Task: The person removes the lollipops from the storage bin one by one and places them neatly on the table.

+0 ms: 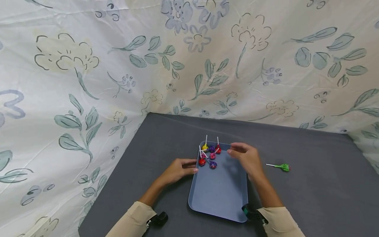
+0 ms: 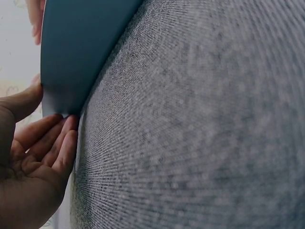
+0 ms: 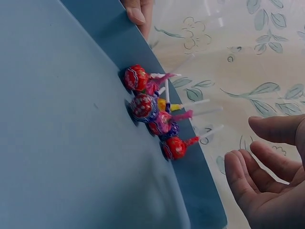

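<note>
A blue-grey rectangular tray (image 1: 219, 194) lies on the dark table. My left hand (image 1: 179, 171) is at its left side; in the left wrist view the thumb meets the rim and the fingertips (image 2: 70, 125) touch the lower outer wall. Several wrapped lollipops cluster in the tray's far left corner, among them a red lollipop (image 1: 202, 162), a purple one (image 1: 213, 165) and a yellow one (image 1: 205, 147). Some sticks lean over the rim. Over the tray's far right corner is my right hand (image 1: 247, 159), fingers loosely bent and holding nothing.
A green lollipop (image 1: 285, 167) lies on the dark tabletop (image 1: 319, 184), right of the tray, its white stick pointing left. Behind and left of the table hangs a floral cloth (image 1: 189, 65). Each wrist bears a black device, such as the left one (image 1: 161, 218).
</note>
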A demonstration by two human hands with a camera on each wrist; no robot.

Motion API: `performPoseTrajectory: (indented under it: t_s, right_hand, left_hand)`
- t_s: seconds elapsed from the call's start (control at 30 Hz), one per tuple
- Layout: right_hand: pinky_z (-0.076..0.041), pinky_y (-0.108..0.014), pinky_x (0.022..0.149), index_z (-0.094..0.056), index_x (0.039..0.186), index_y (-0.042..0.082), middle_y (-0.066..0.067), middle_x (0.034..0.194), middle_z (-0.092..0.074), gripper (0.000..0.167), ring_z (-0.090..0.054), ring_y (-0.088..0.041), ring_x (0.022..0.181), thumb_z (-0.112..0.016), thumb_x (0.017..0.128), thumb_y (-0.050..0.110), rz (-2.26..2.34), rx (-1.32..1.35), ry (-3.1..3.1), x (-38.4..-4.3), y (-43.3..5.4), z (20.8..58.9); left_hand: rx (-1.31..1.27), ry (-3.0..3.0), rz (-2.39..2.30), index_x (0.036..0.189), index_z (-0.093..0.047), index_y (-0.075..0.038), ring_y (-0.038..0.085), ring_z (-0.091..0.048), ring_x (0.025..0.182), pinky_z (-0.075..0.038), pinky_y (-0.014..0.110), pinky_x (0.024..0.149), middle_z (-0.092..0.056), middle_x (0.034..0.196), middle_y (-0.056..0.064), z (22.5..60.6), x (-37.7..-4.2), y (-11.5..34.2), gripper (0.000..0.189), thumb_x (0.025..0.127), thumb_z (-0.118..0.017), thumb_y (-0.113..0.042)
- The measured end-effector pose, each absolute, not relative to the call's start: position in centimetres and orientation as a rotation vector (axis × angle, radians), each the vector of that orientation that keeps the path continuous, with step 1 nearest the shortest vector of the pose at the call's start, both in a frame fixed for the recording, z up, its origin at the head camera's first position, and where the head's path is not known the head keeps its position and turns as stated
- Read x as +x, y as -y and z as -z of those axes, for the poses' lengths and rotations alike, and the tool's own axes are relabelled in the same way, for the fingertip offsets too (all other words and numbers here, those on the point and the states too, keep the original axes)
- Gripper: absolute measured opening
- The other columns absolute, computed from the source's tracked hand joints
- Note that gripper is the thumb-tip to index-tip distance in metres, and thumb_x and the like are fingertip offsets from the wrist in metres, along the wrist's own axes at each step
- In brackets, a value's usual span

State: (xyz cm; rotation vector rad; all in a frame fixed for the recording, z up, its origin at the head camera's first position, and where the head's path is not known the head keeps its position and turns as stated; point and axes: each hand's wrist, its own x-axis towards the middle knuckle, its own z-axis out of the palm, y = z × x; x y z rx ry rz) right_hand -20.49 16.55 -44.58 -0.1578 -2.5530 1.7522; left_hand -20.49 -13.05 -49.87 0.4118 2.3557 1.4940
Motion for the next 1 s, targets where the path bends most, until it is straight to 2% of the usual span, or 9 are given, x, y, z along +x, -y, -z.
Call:
performPoseTrajectory:
  t_s: [0.2, 0.4, 0.63, 1.0]
  right_hand:
    - [-0.054, -0.042, 0.095, -0.070, 0.134, 0.002, -0.016, 0.123, -0.072, 0.039, -0.067, -0.029, 0.108, -0.076, 0.101, 0.022, -1.755, -0.150, 2.574, -20.7, -15.5, 45.0]
    - [-0.056, -0.036, 0.090, -0.072, 0.130, 0.001, -0.016, 0.120, -0.074, 0.038, -0.068, -0.025, 0.104, -0.078, 0.098, 0.018, -1.781, -0.170, 2.565, -21.0, -14.8, 45.6]
    - [-0.059, -0.044, 0.092, -0.074, 0.126, 0.000, -0.018, 0.119, -0.074, 0.034, -0.071, -0.025, 0.100, -0.079, 0.097, 0.017, -1.782, -0.150, 2.566, -21.1, -14.1, 46.1]
    - [-0.058, -0.036, 0.081, -0.077, 0.120, 0.001, -0.015, 0.112, -0.075, 0.029, -0.071, -0.024, 0.095, -0.081, 0.096, 0.017, -1.749, -0.146, 2.642, -21.1, -13.1, 46.5]
  left_hand:
    - [0.412, -2.372, -1.477, 0.145, -0.065, -0.005, 0.029, -0.069, 0.128, -0.056, 0.043, 0.106, -0.065, 0.146, 0.015, 49.9, -20.5, 13.1, 0.054, 0.100, -0.077, -0.032]
    - [0.428, -2.376, -1.479, 0.145, -0.065, -0.004, 0.029, -0.069, 0.127, -0.056, 0.044, 0.106, -0.065, 0.146, 0.016, 49.9, -20.4, 13.2, 0.053, 0.100, -0.077, -0.031]
    - [0.426, -2.368, -1.494, 0.144, -0.065, -0.003, 0.029, -0.069, 0.127, -0.056, 0.043, 0.106, -0.065, 0.146, 0.016, 49.9, -20.5, 13.2, 0.053, 0.100, -0.077, -0.030]
    - [0.428, -2.354, -1.508, 0.143, -0.065, -0.002, 0.029, -0.070, 0.126, -0.057, 0.041, 0.104, -0.065, 0.146, 0.017, 50.0, -20.5, 13.3, 0.053, 0.100, -0.078, -0.028]
